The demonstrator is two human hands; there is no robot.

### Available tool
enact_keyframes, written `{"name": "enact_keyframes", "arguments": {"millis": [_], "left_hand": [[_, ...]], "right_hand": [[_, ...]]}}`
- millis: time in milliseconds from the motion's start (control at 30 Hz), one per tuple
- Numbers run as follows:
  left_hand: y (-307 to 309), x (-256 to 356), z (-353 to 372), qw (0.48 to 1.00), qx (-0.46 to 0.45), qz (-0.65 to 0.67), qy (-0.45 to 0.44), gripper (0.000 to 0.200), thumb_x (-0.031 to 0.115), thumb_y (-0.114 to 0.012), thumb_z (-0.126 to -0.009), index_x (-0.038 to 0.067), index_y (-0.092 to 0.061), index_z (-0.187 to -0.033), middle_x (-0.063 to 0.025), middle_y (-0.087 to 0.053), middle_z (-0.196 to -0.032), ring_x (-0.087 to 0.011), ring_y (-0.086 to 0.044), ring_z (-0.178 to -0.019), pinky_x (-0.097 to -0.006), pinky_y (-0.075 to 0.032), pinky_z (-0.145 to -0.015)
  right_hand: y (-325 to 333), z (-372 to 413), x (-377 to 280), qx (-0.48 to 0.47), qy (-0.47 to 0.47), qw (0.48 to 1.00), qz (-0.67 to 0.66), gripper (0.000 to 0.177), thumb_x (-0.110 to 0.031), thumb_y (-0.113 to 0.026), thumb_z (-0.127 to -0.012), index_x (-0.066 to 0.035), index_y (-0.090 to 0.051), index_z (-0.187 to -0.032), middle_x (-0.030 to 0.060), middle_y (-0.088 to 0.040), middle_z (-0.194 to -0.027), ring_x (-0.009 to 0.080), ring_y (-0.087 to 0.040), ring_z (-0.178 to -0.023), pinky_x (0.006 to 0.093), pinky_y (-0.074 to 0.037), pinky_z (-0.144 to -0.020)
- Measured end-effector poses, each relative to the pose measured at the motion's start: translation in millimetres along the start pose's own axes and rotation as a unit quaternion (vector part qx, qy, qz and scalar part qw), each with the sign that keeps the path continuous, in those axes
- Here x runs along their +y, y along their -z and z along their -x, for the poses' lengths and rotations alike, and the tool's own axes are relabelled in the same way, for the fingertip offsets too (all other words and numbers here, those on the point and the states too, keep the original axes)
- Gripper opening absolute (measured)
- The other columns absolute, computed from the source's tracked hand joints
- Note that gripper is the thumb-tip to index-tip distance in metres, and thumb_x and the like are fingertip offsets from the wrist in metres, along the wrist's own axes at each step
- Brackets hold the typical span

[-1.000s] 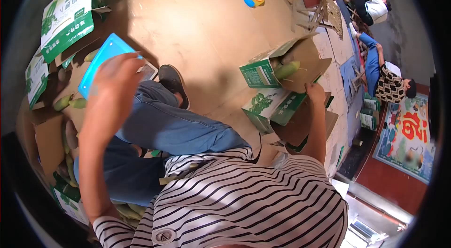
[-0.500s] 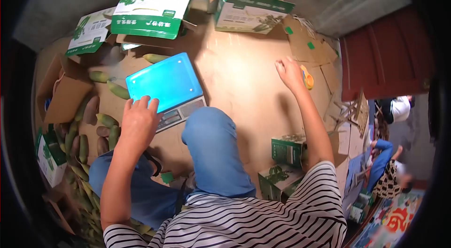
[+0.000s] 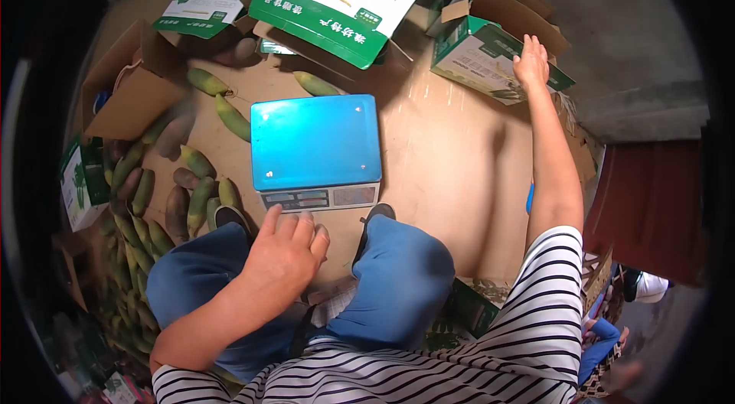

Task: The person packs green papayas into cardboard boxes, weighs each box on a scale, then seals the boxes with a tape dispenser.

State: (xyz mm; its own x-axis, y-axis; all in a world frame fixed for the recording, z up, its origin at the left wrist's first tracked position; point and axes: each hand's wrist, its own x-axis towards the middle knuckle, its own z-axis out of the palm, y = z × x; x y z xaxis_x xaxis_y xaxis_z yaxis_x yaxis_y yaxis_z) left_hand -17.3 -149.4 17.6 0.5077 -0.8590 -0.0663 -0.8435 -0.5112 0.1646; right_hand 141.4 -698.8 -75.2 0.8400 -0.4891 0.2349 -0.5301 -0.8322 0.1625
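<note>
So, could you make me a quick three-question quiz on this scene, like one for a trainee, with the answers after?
1. Which of the person's hands is nearer the green-and-white box at the upper right of the picture?
2. What colour is the top of the scale? A) red B) blue C) yellow
3. True or false: the big heap of green vegetables lies on the person's right.

Key:
1. The right hand.
2. B, blue.
3. False; the heap of green vegetables lies on the person's left.
</note>
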Motion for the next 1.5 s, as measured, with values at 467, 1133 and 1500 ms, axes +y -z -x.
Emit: {"name": "enact_keyframes", "arguments": {"millis": [467,1133,1500], "left_hand": [[5,3,-1,1.0,-0.016,0.007,-0.003,0.034,0.016,-0.062,-0.077,0.001,-0.06,-0.108,-0.0184,-0.061,-0.11,-0.0279,-0.06,-0.099,-0.0496,-0.041,-0.099],[22,-3,19,0.999,0.03,0.03,0.025,0.035,0.013,-0.072,-0.075,0.003,-0.058,-0.106,-0.0136,-0.06,-0.101,-0.0314,-0.059,-0.093,-0.0424,-0.045,-0.09],[37,-41,35,0.944,0.277,0.064,0.167,0.013,0.009,-0.066,-0.079,0.005,-0.055,-0.084,-0.0125,-0.059,-0.081,-0.0318,-0.06,-0.077,-0.0421,-0.047,-0.065]], "right_hand": [[16,56,29,0.049,0.211,0.968,0.131,0.014,-0.014,-0.053,-0.082,-0.011,-0.067,-0.081,0.0079,-0.064,-0.085,0.0263,-0.062,-0.086,0.041,-0.05,-0.074],[174,270,44,0.002,0.118,0.986,-0.115,0.028,-0.002,-0.06,-0.074,-0.016,-0.066,-0.096,0.007,-0.066,-0.091,0.0305,-0.064,-0.085,0.0403,-0.05,-0.071],[304,238,-154,0.199,0.41,0.885,-0.098,0.021,-0.006,-0.061,-0.075,-0.012,-0.066,-0.095,0.0036,-0.066,-0.088,0.0241,-0.064,-0.083,0.0341,-0.052,-0.068]]}}
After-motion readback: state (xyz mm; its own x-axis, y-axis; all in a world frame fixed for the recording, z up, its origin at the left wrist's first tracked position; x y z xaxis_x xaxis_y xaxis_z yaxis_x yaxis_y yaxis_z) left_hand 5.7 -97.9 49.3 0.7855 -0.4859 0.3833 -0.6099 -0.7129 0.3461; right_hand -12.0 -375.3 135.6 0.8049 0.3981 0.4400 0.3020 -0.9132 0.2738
